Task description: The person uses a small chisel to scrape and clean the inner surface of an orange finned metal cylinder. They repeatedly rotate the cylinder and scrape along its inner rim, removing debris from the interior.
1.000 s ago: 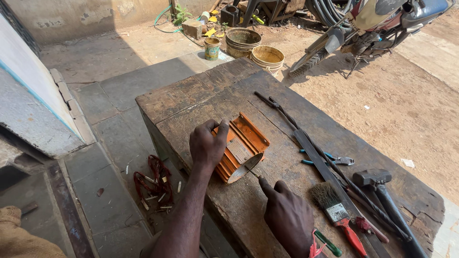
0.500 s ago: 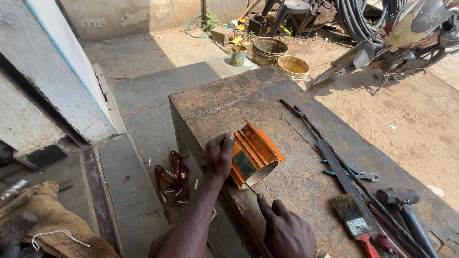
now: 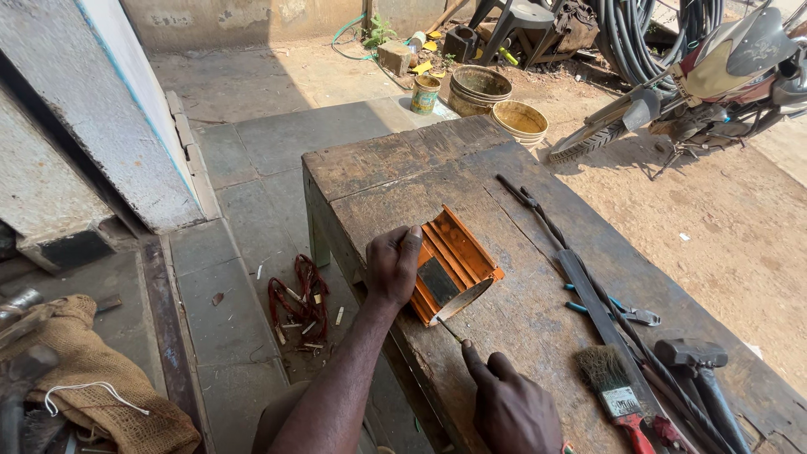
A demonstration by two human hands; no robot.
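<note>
An orange ribbed metal housing (image 3: 458,252) lies on its side on a worn wooden workbench (image 3: 403,164), its round open end facing me. My left hand (image 3: 392,265) presses on its left side and steadies it. My right hand (image 3: 511,410) is closed on a thin screwdriver-like tool (image 3: 450,329) whose tip touches the lower rim of the housing's opening.
A paintbrush (image 3: 611,388), pliers with blue handles (image 3: 618,309), a long twisted metal bar (image 3: 580,269) and a hammer (image 3: 698,366) lie on the bench's right side. Red wires (image 3: 296,298) litter the floor at left. Buckets (image 3: 496,101) and a motorcycle (image 3: 714,76) stand beyond.
My view has swung left and pulled back, so the bench sits further right in view. Both hands keep their places at the housing, with the tool still at its opening.
</note>
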